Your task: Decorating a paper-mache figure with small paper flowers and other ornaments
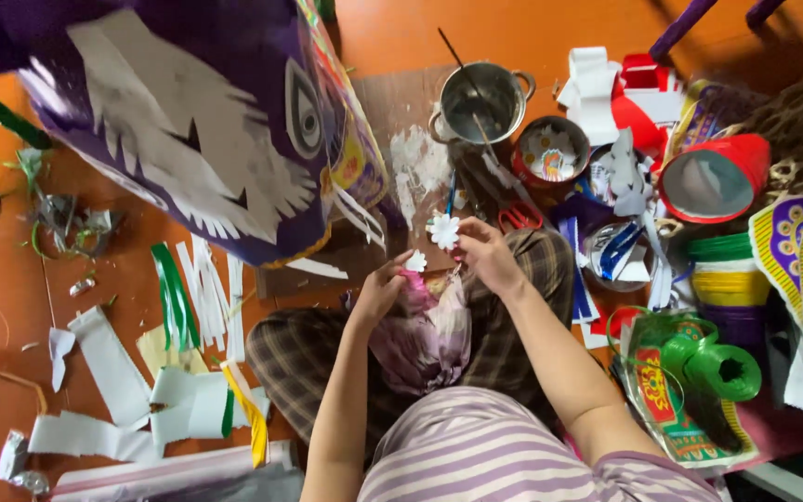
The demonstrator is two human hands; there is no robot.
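The right hand (487,253) pinches a white paper flower (443,231) at its stem; the left hand (381,290) is closed on a smaller white flower piece (416,262), both held over the pinkish cloth (425,330) in the lap. The flower looks cut and shaped; joining the pieces seems left to do. Just beyond the flower lie red-handled scissors (519,217) and a steel pot (481,99) with a brush. Right of the flower stands a red drum-shaped container (719,177), and nearer, a green twine roll (719,367) on a red-and-green printed package (671,409). Left of the flower looms a purple paper figure (206,121), with white paper strips (113,390) on the floor.
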